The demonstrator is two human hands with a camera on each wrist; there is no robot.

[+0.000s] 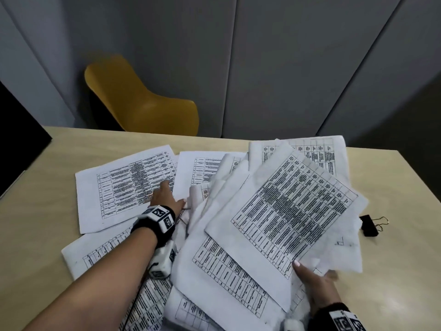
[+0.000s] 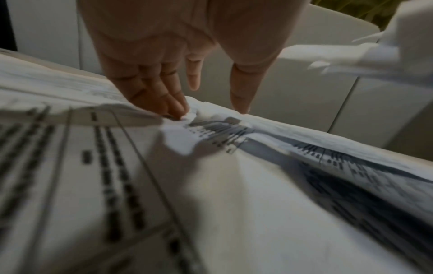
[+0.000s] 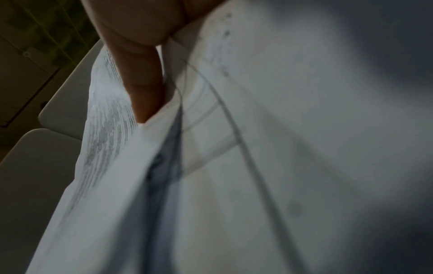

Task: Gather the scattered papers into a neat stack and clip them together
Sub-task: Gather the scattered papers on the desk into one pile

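Head view: right hand (image 1: 317, 283) gripping papers (image 1: 274, 211), left hand (image 1: 167, 199) flat, binder clip (image 1: 368, 225) beside.

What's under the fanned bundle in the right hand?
Beneath the fanned bundle gripped by the right hand, more printed sheets lie on the table. The binder clip sits beside it, uncovered. Anything deeper is hidden.

papers (image 1: 293, 211) carry printed tables, txt too blurred to read; wrist markers (image 1: 160, 215) prob. just patterns.
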